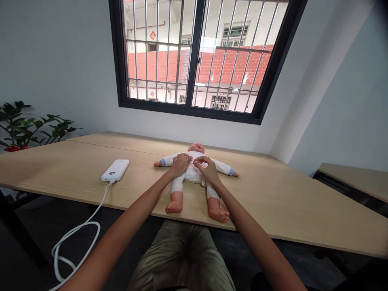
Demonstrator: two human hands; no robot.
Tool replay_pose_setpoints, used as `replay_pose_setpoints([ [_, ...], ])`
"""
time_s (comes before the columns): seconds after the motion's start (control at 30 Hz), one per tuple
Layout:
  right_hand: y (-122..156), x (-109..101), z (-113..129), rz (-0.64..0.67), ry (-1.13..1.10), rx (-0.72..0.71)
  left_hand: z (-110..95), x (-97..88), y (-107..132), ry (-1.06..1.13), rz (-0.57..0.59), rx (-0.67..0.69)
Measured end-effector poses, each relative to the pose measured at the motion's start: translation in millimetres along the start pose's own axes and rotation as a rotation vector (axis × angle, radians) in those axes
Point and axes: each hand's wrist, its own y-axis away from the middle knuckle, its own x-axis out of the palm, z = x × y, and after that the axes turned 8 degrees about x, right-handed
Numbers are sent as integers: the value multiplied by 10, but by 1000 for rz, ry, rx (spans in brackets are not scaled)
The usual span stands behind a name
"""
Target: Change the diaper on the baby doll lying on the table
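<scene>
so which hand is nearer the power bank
Left. The left hand lies on the doll, on its chest, toward the power bank; the right hand touches the chest too, but further from it.

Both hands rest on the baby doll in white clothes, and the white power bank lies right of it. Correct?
No; the head view shows the white rectangular power bank left of the white-clothed baby doll; left hand and right hand rest on it.
</scene>
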Motion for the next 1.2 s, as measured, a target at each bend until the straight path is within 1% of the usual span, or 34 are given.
replay_pose_setpoints([
  [0.3,-9,17,-8,-28,-5,23,-15,-12,0,11,-1,5],
  [0.4,-5,11,-1,-34,-23,-15,-13,-14,9,23,-3,9],
  [0.57,22,-2,49,-13,36,-74,-9,-18,6,9,17,-3],
  [0.93,33,-1,42,2,71,-73,-5,-14,12,13,23,-10],
  [1.07,47,26,56,12,60,-55,-10,-32,-28,15,35,-25],
  [1.1,39,29,51,17,41,-40,-39,-58,-37,28,29,-29],
  [1.13,23,22,38,19,5,-18,-88,-95,-36,44,0,-19],
  [1.17,-4,3,14,13,-46,12,-158,-141,-13,63,-67,12],
  [1.2,-41,-30,-22,-8,-105,52,-248,-191,37,87,-177,62],
])
